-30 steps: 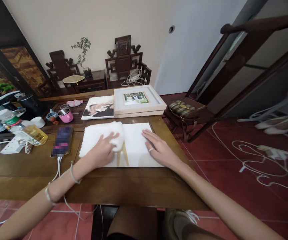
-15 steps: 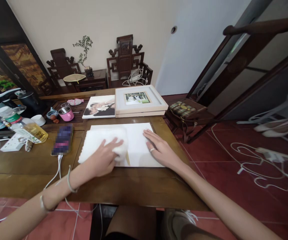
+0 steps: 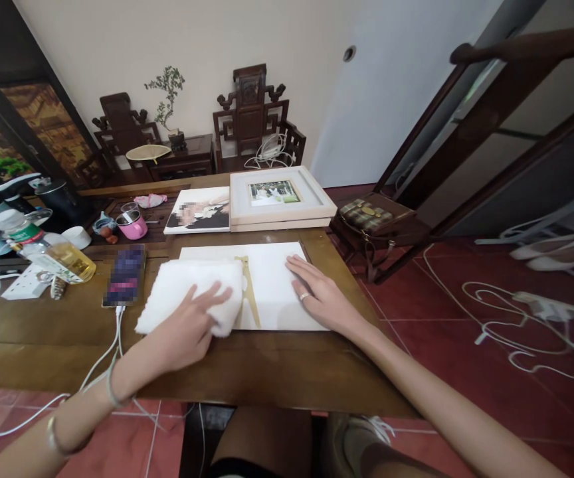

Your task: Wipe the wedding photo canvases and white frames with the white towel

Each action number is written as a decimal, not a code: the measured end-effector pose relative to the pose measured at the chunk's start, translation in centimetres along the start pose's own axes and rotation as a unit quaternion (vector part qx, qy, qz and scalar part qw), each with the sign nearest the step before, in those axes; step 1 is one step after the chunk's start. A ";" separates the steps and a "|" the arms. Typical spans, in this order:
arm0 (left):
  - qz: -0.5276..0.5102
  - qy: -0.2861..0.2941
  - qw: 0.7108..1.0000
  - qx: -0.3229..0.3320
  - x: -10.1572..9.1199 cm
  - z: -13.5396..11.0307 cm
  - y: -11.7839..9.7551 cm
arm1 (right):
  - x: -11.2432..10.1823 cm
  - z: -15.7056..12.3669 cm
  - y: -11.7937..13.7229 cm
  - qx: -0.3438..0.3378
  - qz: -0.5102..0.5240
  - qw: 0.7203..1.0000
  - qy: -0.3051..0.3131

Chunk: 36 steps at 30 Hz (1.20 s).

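A white rectangular board (image 3: 273,285) with a thin gold strip (image 3: 250,292) lies flat on the wooden table (image 3: 267,372) in front of me. A white folded towel (image 3: 182,289) covers the board's left part. My left hand (image 3: 190,328) presses flat on the towel's near right corner, fingers spread. At the board's right edge my right hand (image 3: 319,295) rests flat, fingers stretched out, a ring on one finger.
Behind the board lie a stacked white picture frame (image 3: 280,196) and a photo print (image 3: 200,211). To the left are a phone (image 3: 125,275) on a white cable, an oil bottle (image 3: 62,262), a pink cup (image 3: 133,227). A bag (image 3: 369,216) sits right of the table; cables lie on the red floor.
My left hand has dragged the towel leftward and toward me across the board, uncovering the gold strip and more of the white surface. My right hand has stayed in place.
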<state>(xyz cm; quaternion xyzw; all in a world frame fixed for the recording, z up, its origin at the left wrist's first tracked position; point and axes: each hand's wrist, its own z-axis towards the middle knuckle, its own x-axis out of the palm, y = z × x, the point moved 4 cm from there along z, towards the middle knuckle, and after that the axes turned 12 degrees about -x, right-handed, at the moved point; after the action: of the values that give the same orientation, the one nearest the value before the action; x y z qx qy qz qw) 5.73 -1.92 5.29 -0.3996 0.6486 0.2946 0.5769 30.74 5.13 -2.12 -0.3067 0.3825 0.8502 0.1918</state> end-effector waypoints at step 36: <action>-0.064 0.029 0.997 0.039 -0.2 -5.3 -0.3 | 0.0 0.1 0.1 0.004 -0.014 1.000 0.012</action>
<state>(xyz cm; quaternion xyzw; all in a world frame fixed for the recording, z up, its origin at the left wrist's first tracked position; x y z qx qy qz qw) 3.27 -6.50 6.38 -0.4257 0.6492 0.2200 0.5907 30.66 5.15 -2.02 -0.3217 0.3838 0.8422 0.1997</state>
